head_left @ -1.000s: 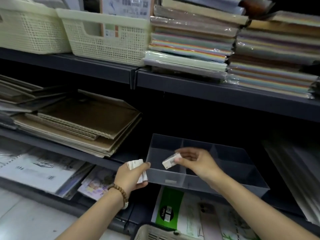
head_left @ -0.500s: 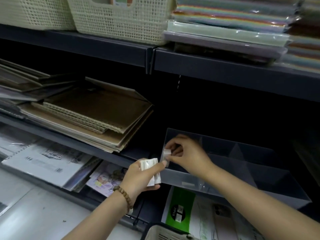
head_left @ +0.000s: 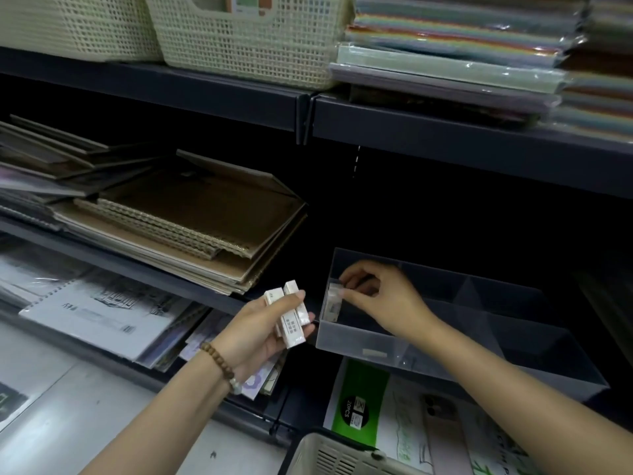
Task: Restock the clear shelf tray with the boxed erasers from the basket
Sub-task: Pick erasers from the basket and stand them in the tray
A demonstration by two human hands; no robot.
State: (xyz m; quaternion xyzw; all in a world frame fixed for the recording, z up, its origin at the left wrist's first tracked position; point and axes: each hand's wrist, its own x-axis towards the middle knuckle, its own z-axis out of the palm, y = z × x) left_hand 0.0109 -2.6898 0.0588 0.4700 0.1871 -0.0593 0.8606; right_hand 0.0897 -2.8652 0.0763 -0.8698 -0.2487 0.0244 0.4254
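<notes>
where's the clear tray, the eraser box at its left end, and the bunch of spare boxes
clear tray (head_left: pixel 342 339): head view, front wall near its left corner
eraser box (head_left: pixel 333 305): head view, middle of its side
spare boxes (head_left: pixel 291 320): head view, label face of the front box

Across the upper left, the baskets (head_left: pixel 239 46) were cream with a fine square lattice. The paper packs (head_left: pixel 462 32) at upper right showed rainbow stripes. The sketchbooks (head_left: pixel 191 214) at centre left were brown. The boxes (head_left: pixel 291 313) in the left hand (head_left: pixel 263 334) were white with grey print, and the box (head_left: pixel 334 301) in the right hand (head_left: pixel 383 303) was whitish. The bracelet (head_left: pixel 217 363) had brown beads. The tray (head_left: pixel 445 365) was clear and greyish.
</notes>
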